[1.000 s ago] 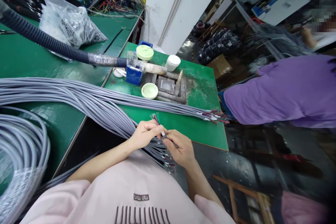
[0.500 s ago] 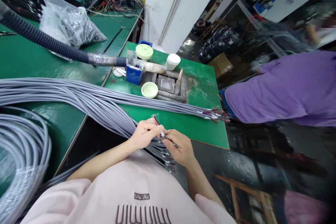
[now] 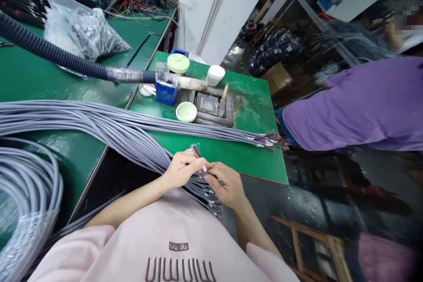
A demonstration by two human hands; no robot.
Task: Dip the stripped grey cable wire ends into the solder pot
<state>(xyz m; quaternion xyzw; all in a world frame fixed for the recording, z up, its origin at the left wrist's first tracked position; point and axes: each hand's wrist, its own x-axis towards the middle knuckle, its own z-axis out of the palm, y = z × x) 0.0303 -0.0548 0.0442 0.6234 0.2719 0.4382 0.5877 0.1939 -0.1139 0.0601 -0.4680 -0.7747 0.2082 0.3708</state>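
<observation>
My left hand [image 3: 184,168] pinches the end of a grey multi-core cable [image 3: 204,170], whose thin coloured wires [image 3: 196,149] fan out above the fingers with bare tips. Close against it, my right hand [image 3: 227,183] grips the same cable at its grey jacket, just below a white band. Both hands are closed, thumbs nearly meeting. Under and behind them hangs a bundle of grey cables [image 3: 155,152] with stripped, coloured ends. A second bundle [image 3: 198,130] lies along the green table, its wire ends [image 3: 276,140] near the right edge.
A solder pot [image 3: 209,105] sits in the table with a scraper [image 3: 224,100] on it. Around it stand a pale green dish [image 3: 186,112], a white jar [image 3: 215,75] and a ribbed hose [image 3: 79,62]. Coiled cable [image 3: 39,180] lies left. A person in purple [image 3: 357,105] is at right.
The view has shifted slightly, so the table items sit a little further left and higher. Both hands keep their hold on the cable with hardly any movement.
</observation>
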